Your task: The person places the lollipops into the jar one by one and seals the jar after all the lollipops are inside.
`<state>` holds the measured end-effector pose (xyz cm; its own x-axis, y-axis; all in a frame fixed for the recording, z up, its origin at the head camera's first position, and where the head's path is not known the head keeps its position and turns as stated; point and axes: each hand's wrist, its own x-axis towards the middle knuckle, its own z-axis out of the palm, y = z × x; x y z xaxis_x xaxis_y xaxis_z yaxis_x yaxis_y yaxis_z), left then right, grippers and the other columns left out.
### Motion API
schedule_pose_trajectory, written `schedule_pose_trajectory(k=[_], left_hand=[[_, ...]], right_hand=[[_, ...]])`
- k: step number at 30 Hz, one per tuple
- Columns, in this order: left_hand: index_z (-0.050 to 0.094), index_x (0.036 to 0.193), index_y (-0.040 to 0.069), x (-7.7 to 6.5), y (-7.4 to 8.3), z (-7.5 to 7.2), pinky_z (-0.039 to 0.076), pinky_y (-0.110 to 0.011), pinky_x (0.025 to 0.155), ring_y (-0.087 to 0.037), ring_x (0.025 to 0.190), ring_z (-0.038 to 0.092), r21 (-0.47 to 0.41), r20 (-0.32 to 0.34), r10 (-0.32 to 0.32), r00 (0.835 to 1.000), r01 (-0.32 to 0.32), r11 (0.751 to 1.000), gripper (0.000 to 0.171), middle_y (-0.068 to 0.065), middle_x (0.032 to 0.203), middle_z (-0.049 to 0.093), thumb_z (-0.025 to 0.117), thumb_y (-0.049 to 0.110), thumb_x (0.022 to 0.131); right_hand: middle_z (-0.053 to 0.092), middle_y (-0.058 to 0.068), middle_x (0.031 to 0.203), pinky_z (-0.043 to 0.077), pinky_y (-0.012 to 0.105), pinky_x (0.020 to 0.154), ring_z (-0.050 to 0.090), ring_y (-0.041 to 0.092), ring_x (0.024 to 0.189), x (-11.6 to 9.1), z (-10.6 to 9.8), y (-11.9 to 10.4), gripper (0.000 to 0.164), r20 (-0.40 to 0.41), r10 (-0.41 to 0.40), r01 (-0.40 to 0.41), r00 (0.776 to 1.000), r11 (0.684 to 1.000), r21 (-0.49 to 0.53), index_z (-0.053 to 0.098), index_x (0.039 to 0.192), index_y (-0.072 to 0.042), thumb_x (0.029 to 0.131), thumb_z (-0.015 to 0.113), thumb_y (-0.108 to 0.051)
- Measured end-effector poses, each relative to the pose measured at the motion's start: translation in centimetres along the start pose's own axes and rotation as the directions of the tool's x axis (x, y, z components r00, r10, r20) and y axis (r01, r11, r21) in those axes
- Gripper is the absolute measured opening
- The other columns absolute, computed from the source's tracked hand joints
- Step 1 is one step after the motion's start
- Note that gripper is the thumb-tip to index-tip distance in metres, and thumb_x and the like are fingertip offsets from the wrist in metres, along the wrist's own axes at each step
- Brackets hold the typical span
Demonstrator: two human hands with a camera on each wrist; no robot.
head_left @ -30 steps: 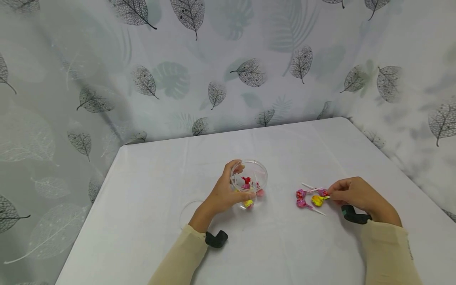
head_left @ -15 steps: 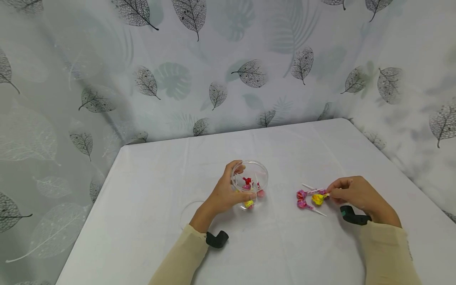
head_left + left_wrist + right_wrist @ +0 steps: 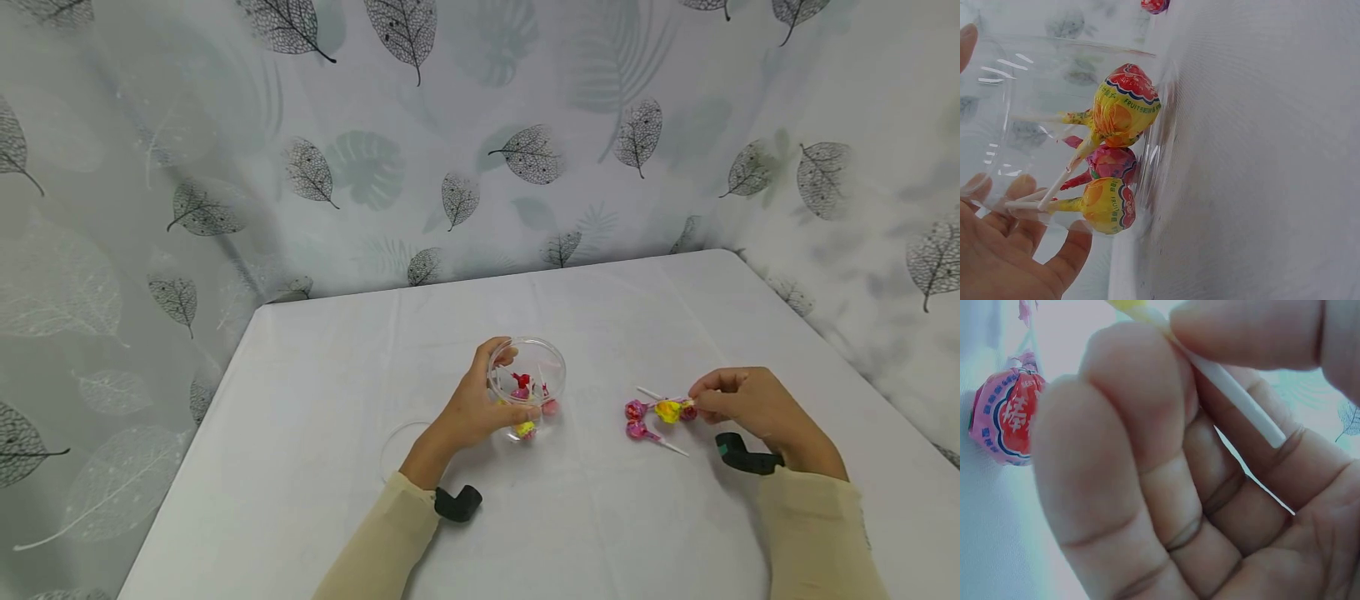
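Note:
My left hand grips a clear round plastic jar from its left side, fingers behind and thumb in front. Inside are several lollipops in yellow, pink and red wrappers, among them a yellow one low in the left wrist view, heads at the jar's bottom and sticks toward its mouth. To the right, my right hand pinches a yellow lollipop by its white stick between thumb and fingers. Its head overlaps the pink lollipops on the table, one of which shows beside my fingers in the right wrist view.
Two pink lollipops lie left of my right hand, and another lies right at my fingertips. A clear round lid rests on the white table, partly behind my left forearm. Leaf-patterned curtains hang behind the table.
My right hand has risen slightly with the yellow lollipop, whose head has moved up a little and now uncovers more of the pink one behind. My left hand and the jar stay put.

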<state>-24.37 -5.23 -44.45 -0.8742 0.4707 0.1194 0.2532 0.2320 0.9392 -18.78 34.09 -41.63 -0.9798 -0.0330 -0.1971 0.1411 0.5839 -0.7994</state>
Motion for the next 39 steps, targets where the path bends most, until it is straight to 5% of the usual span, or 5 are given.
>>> schedule_pose_trajectory(k=[27,39], left_hand=[[0.026,0.160,0.024,0.0,0.2,0.1,0.033,-0.056,0.121,-0.024,0.149,0.038,0.018,-0.009,-0.008,1.000,0.008,1.000,0.101,-0.009,0.161,0.042,0.090,0.027,0.081],[0.027,0.159,0.028,-0.1,0.3,0.0,0.034,-0.054,0.120,-0.023,0.149,0.037,0.014,-0.009,-0.012,1.000,0.012,1.000,0.100,-0.008,0.161,0.042,0.090,0.030,0.081]], right_hand=[[0.074,0.002,0.085,0.059,0.028,0.076,0.070,0.020,0.079,0.1,0.1,-0.3,0.026,-0.087,-0.030,0.039,0.996,0.993,0.109,0.070,0.112,0.010,0.101,0.064,-0.013],[0.075,-0.001,0.095,0.054,0.020,0.076,0.072,0.020,0.083,-0.2,0.2,-1.6,0.029,-0.127,-0.029,0.040,0.991,0.995,0.089,0.072,0.111,0.006,0.104,0.063,-0.021]])
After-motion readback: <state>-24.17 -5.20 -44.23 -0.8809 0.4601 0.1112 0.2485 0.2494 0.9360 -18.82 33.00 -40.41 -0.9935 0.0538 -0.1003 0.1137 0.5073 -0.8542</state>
